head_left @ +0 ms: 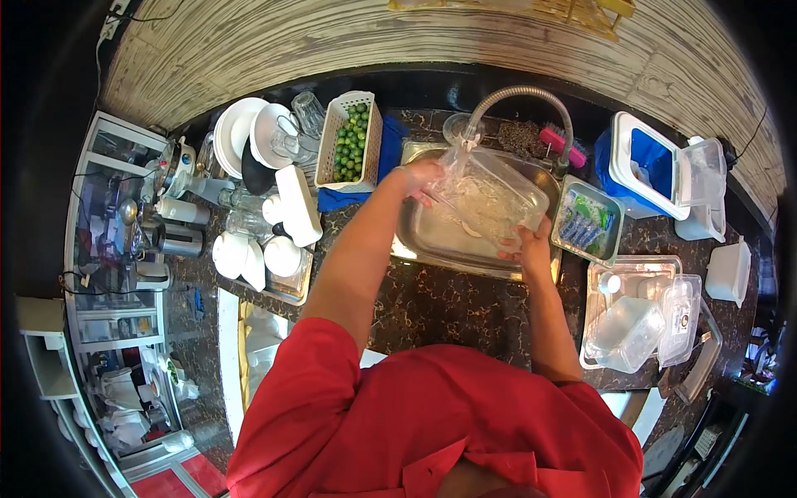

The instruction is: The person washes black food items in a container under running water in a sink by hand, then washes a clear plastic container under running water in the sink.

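Note:
Over the metal sink (423,236), a clear plastic container (498,192) is held tilted between my two hands. My left hand (423,181) grips its left side, fingers curled at the edge near the faucet head. At the lower right corner, my right hand (529,249) has its fingers bent around the container's edge. The flexible metal faucet (531,91) arches above, its spout close to the container's upper left end. Water seems to be in or on the container, though the clear plastic makes this hard to tell apart from the sink behind.
Left of the sink stand a basket of green limes (350,143), white plates (237,137) and glasses (309,114). On the right are a tray with packets (589,222), a pink brush (562,143), a blue-and-white cooler (643,166) and a tray (591,319) of clear containers (627,332).

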The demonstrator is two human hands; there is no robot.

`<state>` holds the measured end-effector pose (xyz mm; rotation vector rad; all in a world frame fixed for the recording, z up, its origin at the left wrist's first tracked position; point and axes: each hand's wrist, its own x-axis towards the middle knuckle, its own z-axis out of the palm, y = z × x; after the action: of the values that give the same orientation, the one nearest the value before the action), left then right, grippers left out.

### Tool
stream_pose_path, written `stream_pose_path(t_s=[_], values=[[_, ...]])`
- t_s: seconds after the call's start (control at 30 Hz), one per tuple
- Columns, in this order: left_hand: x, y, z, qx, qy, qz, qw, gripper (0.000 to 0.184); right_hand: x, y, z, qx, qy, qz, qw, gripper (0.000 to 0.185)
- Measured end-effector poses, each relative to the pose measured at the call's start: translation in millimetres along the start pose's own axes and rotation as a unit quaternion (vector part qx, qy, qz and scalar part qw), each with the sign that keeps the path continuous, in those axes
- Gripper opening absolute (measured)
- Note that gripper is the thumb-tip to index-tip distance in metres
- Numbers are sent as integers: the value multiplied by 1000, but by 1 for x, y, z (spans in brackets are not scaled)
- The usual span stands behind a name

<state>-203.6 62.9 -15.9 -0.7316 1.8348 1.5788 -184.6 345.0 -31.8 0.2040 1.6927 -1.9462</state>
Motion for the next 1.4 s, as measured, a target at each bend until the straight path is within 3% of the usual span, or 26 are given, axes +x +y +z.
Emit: stream_pose_path(t_s=[0.1, 0.17, 0.23, 0.3, 0.4, 0.47, 0.5, 0.57, 0.6, 0.7, 0.73, 0.77, 0.8, 0.87, 0.9, 0.97, 1.0, 1.07, 1.1, 1.17, 1.2, 1.23, 1.27, 1.3, 1.33, 1.4], values=[[-29, 13, -10, -4, -24, 16, 1000, 60, 31, 22, 9, 60, 17, 79, 995, 55], [-55, 28, 4, 38, -14, 14, 999, 66, 82, 78, 1, 93, -142, 165, 972, 51], [-71, 29, 29, 121, 125, 62, 983, 83, 107, 101, 24, 21, -44, 190, 980, 31], [-71, 14, 34, 127, 153, 67, 978, 90, 127, 103, 50, -30, -31, 179, 983, 31], [-65, -17, 28, 110, 222, 37, 968, 98, 195, 160, 73, -153, -65, 76, 983, 32], [-80, -31, 29, -140, 251, 19, 957, 85, 224, 182, 76, -334, 0, -151, 930, 31], [-81, -43, 26, -138, 247, 19, 959, 85, 216, 169, 79, -334, 6, -150, 931, 31], [-68, -79, 21, -272, 226, 19, 935, 72, 180, 119, 104, -484, 104, -183, 849, 28], [-59, -91, 24, -271, 220, 19, 937, 72, 175, 106, 111, -485, 109, -181, 848, 28], [-38, -110, 40, -215, 254, 16, 943, 66, 169, 69, 133, -459, 186, -379, 782, 23], [-31, -111, 45, -215, 250, 16, 944, 66, 166, 55, 143, -200, 85, -213, 953, 16], [-23, -113, 49, -168, 250, 32, 953, 67, 159, 41, 147, 88, -26, -22, 996, 13], [-14, -115, 54, -120, 251, 50, 959, 68, 149, 24, 146, 87, -22, -23, 996, 13], [8, -123, 64, -98, 276, 99, 951, 67, 133, -6, 142, 201, -101, 121, 967, 18], [14, -123, 69, -76, 305, 145, 938, 67, 141, -3, 135, 201, -101, 118, 967, 18], [21, -117, 74, -15, 300, 188, 935, 70, 147, -4, 127, 319, -318, 118, 885, 20], [19, -113, 73, 47, 292, 227, 928, 73, 145, -9, 128, 321, -321, 117, 883, 20], [8, -94, 71, 114, 295, 256, 913, 74, 137, -28, 125, 59, -276, 150, 948, 16], [4, -83, 73, 176, 293, 285, 896, 75, 121, -45, 120, 59, -273, 149, 949, 16], [17, -88, 63, 260, 290, 319, 864, 74, 91, -72, 107, -158, -480, 64, 860, 19], [10, -79, 62, 342, 289, 347, 824, 73, 95, -70, 103, -159, -474, 64, 864, 19], [2, -70, 62, 402, 281, 270, 829, 65, 101, -64, 100, -189, -456, 29, 869, 20], [1, -63, 65, 404, 276, 273, 828, 65, 107, -59, 100, -219, -438, -7, 872, 22], [3, -57, 65, 311, 278, 290, 861, 61, 114, -55, 103, -165, -361, 24, 917, 22], [4, -52, 64, 215, 278, 303, 886, 57, 120, -52, 102, -163, -360, 23, 918, 22], [11, -43, 67, 210, 284, 258, 899, 56, 125, -50, 106, 55, -325, 52, 943, 23]])
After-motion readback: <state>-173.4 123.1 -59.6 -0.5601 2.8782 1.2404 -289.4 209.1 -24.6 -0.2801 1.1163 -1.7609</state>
